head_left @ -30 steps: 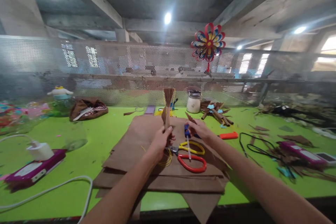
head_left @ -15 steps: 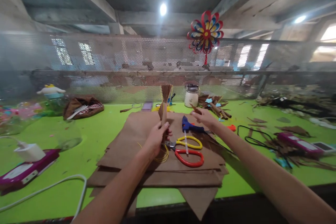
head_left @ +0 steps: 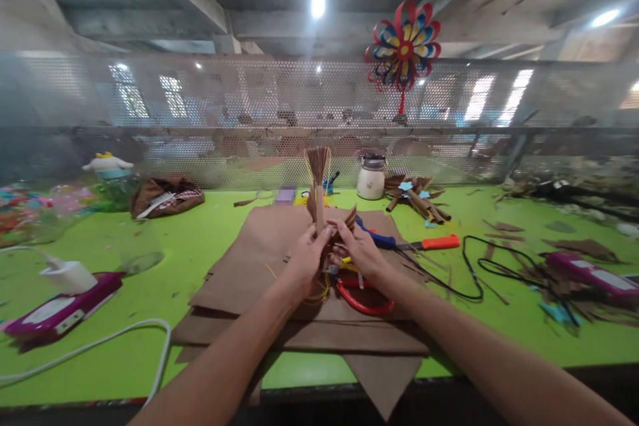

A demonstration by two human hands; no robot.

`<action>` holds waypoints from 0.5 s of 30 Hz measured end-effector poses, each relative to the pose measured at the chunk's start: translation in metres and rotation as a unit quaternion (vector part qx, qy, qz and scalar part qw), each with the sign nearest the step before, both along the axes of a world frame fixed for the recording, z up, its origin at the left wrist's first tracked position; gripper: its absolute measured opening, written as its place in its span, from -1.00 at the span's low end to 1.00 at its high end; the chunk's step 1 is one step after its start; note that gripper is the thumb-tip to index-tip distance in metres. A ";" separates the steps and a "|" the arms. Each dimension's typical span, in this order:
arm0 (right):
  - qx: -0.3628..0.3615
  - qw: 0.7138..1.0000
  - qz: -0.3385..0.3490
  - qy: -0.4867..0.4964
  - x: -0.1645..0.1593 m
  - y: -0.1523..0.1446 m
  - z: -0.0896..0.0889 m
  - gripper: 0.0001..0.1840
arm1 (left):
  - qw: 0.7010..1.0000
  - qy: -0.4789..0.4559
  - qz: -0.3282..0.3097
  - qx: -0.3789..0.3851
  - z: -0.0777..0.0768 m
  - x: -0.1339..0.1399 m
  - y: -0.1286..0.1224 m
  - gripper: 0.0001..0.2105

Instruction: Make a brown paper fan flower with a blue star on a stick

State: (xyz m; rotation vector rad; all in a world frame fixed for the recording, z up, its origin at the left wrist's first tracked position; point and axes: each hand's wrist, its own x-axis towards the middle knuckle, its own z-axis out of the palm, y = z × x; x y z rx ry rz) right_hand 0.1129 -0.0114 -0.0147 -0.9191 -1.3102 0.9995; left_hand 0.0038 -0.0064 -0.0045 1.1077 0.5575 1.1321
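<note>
My left hand (head_left: 308,256) is closed around the stem of a brown paper craft piece (head_left: 318,170), held upright with a pleated, fanned top and thin yellow string at its sides. My right hand (head_left: 362,249) pinches a small pleated brown paper piece (head_left: 352,215) close against the right side of that stem; whether they touch is hidden by the fingers. Under the hands lie scissors with red and yellow handles (head_left: 367,307), partly covered. Behind my right hand is a blue glue gun (head_left: 382,240), its front hidden. Stacked brown paper sheets (head_left: 244,273) lie below.
Right of the glue gun lie an orange-handled tool (head_left: 442,241) and a black cord (head_left: 472,279). A lidded jar (head_left: 371,178) and brown paper rolls (head_left: 424,206) stand farther back. Left are a brown cloth pouch (head_left: 167,196), a purple power bank (head_left: 64,313) and a white cable (head_left: 150,326).
My right hand has come left and down from beside the paper rolls to the stem, bringing the small pleated paper piece. My left hand still holds the craft piece. The view has shifted slightly.
</note>
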 end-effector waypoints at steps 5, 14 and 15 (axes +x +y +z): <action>0.073 0.981 0.044 -0.174 0.022 -0.005 0.010 -0.59 | 0.999 0.035 0.040 0.002 -0.004 -0.004 0.007 -0.73; 0.019 0.827 -0.143 -0.544 0.103 0.026 0.015 -0.72 | 0.992 0.098 0.077 -0.002 -0.002 -0.010 0.011 -0.80; 0.017 0.812 -0.141 -0.566 0.101 0.028 0.009 -0.73 | 0.993 0.097 0.070 0.004 -0.002 -0.010 0.010 -0.79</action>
